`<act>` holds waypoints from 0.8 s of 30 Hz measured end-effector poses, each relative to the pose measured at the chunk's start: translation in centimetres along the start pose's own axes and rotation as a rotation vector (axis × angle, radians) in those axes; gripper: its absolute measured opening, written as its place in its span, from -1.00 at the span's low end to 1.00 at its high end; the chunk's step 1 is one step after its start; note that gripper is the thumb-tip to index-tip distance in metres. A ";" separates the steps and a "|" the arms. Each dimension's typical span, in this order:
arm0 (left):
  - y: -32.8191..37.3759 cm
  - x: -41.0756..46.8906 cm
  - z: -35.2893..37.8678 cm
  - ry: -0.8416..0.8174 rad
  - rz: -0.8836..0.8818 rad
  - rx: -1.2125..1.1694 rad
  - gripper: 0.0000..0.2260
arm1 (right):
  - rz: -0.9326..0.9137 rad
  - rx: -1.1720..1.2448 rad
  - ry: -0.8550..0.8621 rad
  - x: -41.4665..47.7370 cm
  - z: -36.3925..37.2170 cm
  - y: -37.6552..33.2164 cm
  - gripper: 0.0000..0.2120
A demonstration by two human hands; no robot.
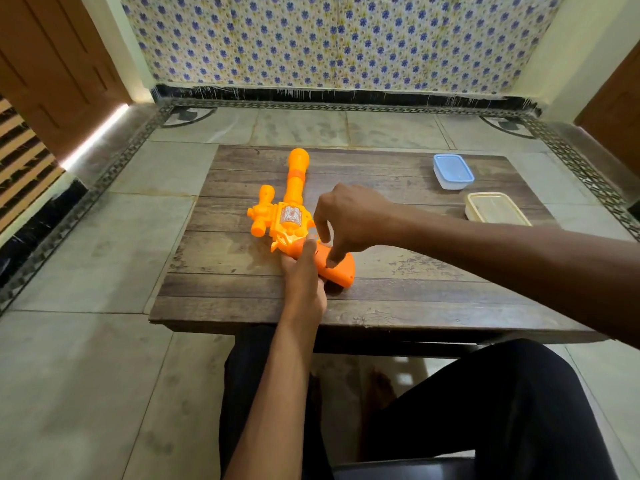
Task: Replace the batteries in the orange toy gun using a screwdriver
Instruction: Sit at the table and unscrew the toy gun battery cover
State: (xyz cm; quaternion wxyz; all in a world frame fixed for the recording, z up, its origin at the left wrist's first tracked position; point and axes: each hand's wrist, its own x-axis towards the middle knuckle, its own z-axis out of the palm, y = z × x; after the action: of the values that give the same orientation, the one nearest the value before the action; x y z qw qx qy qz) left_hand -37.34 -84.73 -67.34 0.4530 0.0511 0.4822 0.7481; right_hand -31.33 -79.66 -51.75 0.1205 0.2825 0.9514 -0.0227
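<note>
While our left grip (305, 276) clasps the orange toy gun (295, 188), our right grip (349, 216), contents unclear, may slip off its handle (341, 273).

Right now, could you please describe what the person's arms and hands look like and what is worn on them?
The left hand and right hand are bare, with no gloves or rings visible. The left forearm and right forearm are uncovered to the frame's edge: no sleeves, watch or bands show. The only clothing seen is black fabric trousers.

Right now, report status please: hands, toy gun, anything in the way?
Left hand grips toy gun handle. Right hand fingertip touches it. Screwdriver not seen. Two containers aside.
</note>
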 end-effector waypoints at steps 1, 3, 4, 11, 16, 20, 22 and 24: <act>0.0 0.1 0.0 0.001 -0.005 -0.002 -0.47 | -0.002 0.000 0.002 0.0 0.1 0.2 -0.55; 0.0 -0.1 0.1 -0.002 -0.004 -0.007 -0.47 | 0.012 0.016 0.010 -0.1 0.3 0.3 -0.56; 0.0 -0.1 0.1 -0.003 0.002 -0.007 -0.48 | 0.024 0.036 0.009 -0.2 0.3 0.3 -0.61; 0.3 -0.3 0.3 0.018 -0.016 -0.065 -0.52 | 0.030 0.002 0.069 -0.7 0.4 0.1 -0.87; 0.4 -0.5 0.3 0.012 -0.017 -0.047 -0.49 | -0.015 0.111 0.105 -0.9 0.3 0.4 -0.49; 0.7 -0.9 0.6 0.038 -0.030 -0.057 -0.54 | 0.051 0.191 0.157 -1.1 0.7 0.2 -0.77; 0.8 -1.0 0.6 0.045 -0.042 -0.048 -0.53 | 0.046 0.208 0.173 -1.1 0.8 0.2 -0.75; 0.8 -1.0 0.5 0.042 -0.049 -0.041 -0.54 | 0.034 0.176 0.178 -1.1 0.7 0.2 -0.92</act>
State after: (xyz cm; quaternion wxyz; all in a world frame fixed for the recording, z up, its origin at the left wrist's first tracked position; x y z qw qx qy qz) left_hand -37.01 -85.23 -66.10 0.4617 0.0142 0.4774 0.7475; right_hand -30.15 -80.18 -52.20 0.0106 0.3089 0.9478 -0.0787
